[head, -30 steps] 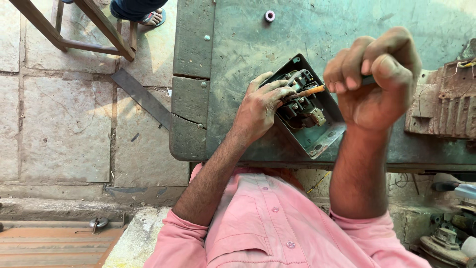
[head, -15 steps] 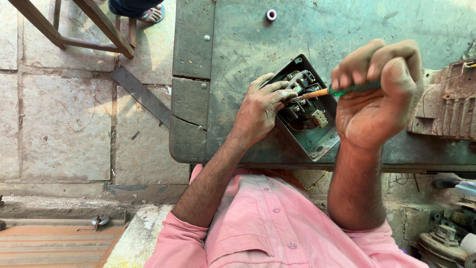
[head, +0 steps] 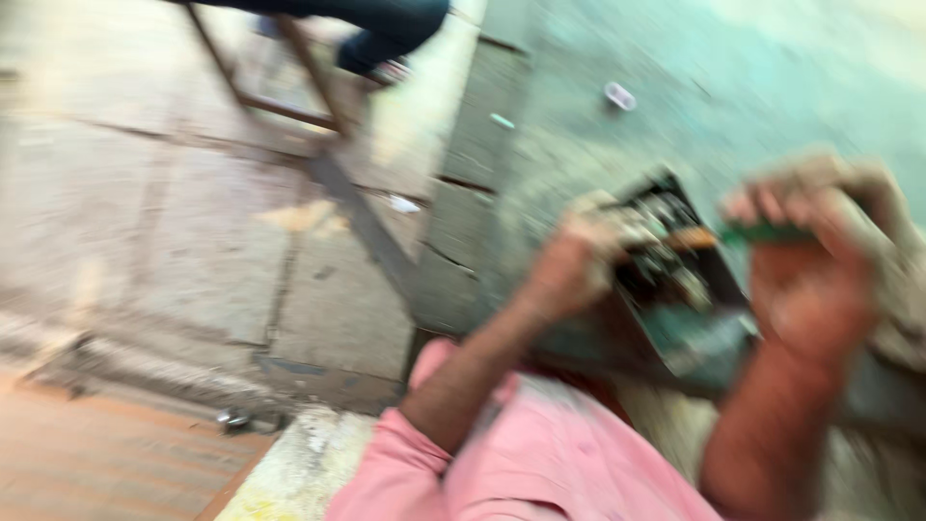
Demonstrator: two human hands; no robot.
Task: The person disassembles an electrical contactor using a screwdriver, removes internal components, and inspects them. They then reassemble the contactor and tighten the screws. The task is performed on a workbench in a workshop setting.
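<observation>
One view only, camera on my head, looking steeply down past my chest. Frame is rolled, so the green workbench (head: 579,145) edge runs diagonally, and heavy motion blur smears all detail. Close range: my left hand (head: 569,265) and right hand (head: 820,280) fill the right half, pink shirt (head: 540,463) along the bottom edge. Left half takes in the stone floor (head: 145,222) below the bench. Top edge catches another person's leg (head: 386,29).

No packages, labels, signs, screens visible
</observation>
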